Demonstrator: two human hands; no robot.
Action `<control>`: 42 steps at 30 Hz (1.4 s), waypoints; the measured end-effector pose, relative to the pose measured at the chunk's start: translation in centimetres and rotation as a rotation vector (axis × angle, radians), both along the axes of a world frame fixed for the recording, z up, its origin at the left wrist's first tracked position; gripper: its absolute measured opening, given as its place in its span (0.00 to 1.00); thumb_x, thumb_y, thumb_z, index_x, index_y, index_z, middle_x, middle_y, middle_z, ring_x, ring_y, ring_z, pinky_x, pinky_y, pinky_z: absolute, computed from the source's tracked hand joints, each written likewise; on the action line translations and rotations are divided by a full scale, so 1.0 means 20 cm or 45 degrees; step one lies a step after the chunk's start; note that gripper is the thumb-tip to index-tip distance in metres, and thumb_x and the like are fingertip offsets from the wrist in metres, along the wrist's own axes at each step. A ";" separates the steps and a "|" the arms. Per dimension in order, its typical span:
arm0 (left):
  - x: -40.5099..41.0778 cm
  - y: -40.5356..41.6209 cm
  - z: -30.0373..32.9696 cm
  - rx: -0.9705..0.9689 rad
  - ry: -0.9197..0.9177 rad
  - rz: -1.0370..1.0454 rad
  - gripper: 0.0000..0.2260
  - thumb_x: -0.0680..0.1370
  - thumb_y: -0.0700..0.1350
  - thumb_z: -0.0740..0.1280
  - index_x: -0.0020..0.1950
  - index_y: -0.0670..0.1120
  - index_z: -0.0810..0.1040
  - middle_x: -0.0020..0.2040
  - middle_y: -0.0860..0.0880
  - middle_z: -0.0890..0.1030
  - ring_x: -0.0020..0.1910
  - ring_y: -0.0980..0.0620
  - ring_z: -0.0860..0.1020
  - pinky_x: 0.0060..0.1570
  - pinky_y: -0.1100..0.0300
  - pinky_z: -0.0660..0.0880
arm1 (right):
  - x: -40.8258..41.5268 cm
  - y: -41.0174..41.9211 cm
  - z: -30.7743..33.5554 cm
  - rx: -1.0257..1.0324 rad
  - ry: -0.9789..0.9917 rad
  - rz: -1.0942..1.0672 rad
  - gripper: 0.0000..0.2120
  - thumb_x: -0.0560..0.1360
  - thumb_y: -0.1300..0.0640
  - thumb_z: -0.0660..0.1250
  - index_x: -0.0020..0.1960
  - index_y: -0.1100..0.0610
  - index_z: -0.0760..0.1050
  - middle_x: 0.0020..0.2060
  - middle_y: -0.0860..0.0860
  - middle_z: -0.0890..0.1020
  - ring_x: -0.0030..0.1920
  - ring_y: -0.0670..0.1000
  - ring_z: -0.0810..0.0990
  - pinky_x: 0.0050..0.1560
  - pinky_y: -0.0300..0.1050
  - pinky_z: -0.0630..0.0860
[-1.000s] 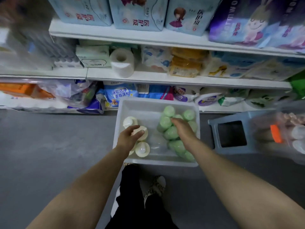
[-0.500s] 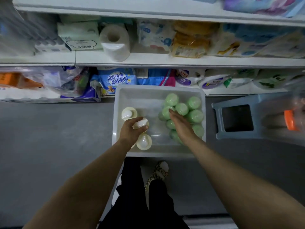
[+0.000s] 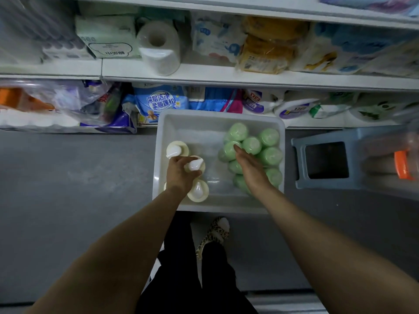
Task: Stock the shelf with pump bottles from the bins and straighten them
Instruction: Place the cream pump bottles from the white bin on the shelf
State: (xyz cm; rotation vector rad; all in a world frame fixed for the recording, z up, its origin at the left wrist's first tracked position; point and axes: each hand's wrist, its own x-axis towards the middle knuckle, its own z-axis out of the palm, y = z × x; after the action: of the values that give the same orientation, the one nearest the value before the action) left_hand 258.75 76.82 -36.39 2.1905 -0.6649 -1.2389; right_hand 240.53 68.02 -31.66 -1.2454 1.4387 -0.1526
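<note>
A white plastic bin point(image 3: 217, 123) stands on the floor below me. Cream pump bottles stand along its left side; my left hand point(image 3: 181, 175) grips the middle cream bottle point(image 3: 195, 164) around its neck. Another cream bottle point(image 3: 177, 149) stands behind it and one point(image 3: 198, 191) in front. Several green bottles point(image 3: 251, 145) fill the bin's right side. My right hand point(image 3: 249, 166) reaches down among them, fingers on a green bottle point(image 3: 230, 150); its grip is hidden from above.
Shelves point(image 3: 204, 75) packed with tissue packs, a paper roll point(image 3: 158, 45) and detergent bags run across the top. A blue-grey stool point(image 3: 326, 159) stands right of the bin. A clear container with an orange part point(image 3: 402, 164) is at far right. My slippered foot point(image 3: 215, 234) is near the bin.
My left hand closed round the middle cream bottle. My right hand slid forward and deeper among the green bottles. The view tilted down.
</note>
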 end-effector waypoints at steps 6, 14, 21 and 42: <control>0.01 0.03 0.00 -0.068 -0.127 -0.119 0.18 0.71 0.40 0.78 0.61 0.45 0.83 0.61 0.46 0.79 0.58 0.43 0.78 0.61 0.53 0.73 | 0.00 -0.01 0.01 0.041 -0.004 0.003 0.20 0.84 0.49 0.55 0.75 0.48 0.68 0.76 0.47 0.67 0.76 0.48 0.63 0.78 0.52 0.58; 0.01 0.02 0.24 -0.269 -0.144 -0.180 0.18 0.72 0.42 0.77 0.62 0.44 0.82 0.59 0.48 0.81 0.57 0.51 0.76 0.59 0.63 0.67 | 0.00 0.00 0.15 0.177 -0.005 -0.049 0.23 0.81 0.43 0.57 0.76 0.45 0.67 0.75 0.44 0.68 0.68 0.44 0.69 0.65 0.41 0.63; 0.03 -0.15 0.68 -0.452 0.101 -0.118 0.15 0.74 0.45 0.76 0.60 0.46 0.84 0.48 0.56 0.84 0.44 0.64 0.80 0.42 0.76 0.71 | 0.07 0.01 0.42 0.233 -0.075 -0.083 0.27 0.78 0.36 0.58 0.75 0.43 0.67 0.69 0.43 0.70 0.64 0.47 0.69 0.63 0.46 0.64; -0.05 -0.44 1.93 -0.998 0.114 0.167 0.12 0.74 0.59 0.73 0.45 0.51 0.85 0.41 0.54 0.86 0.41 0.57 0.83 0.44 0.57 0.79 | 0.10 -0.16 1.34 0.176 -1.021 -0.221 0.17 0.76 0.44 0.68 0.61 0.51 0.80 0.55 0.52 0.84 0.59 0.56 0.81 0.57 0.62 0.79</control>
State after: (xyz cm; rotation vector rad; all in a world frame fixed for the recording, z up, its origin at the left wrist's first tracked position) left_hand 257.76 68.07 2.16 1.4903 -0.7865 -0.8064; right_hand 242.59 64.75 -4.90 -0.7962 0.8300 -0.5886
